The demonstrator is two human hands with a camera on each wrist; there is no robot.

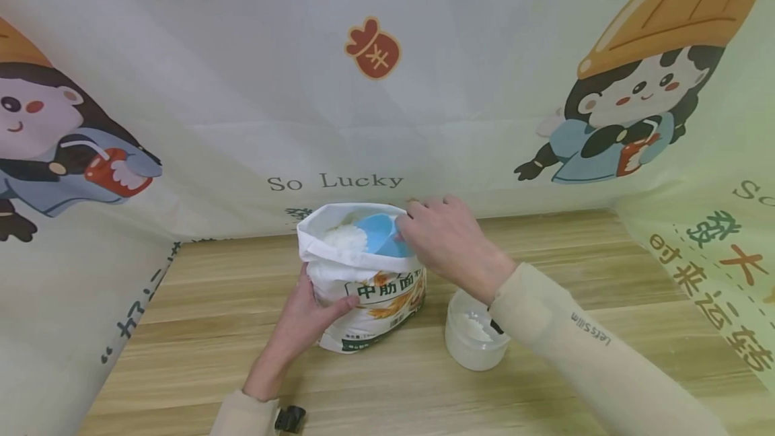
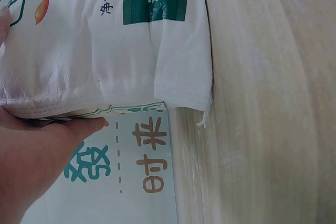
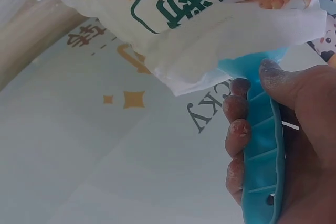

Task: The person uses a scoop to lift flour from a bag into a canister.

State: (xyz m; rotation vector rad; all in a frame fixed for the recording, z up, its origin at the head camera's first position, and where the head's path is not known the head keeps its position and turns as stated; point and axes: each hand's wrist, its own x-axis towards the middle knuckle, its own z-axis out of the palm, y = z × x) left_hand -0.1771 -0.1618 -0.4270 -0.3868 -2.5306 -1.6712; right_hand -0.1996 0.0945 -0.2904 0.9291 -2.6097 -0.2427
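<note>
A white bag of flour (image 1: 375,308) stands upright on the table, its top folded outward and white flour (image 1: 346,239) showing inside. My left hand (image 1: 309,315) grips the bag's lower left side, thumb across the front; in the left wrist view the bag's stitched bottom corner (image 2: 181,72) shows. My right hand (image 1: 445,241) is at the bag's right rim, fingers curled round the ribbed handle of a blue scoop (image 3: 262,150). The scoop's bowl (image 1: 377,229) lies inside the bag mouth against the flour. Powder dusts the right fingertips.
A clear round tub (image 1: 476,355) with some flour in it stands on the wood-look table (image 1: 200,328), just right of the bag and below my right forearm. A printed cloth backdrop (image 1: 242,86) rises behind the table and along both sides.
</note>
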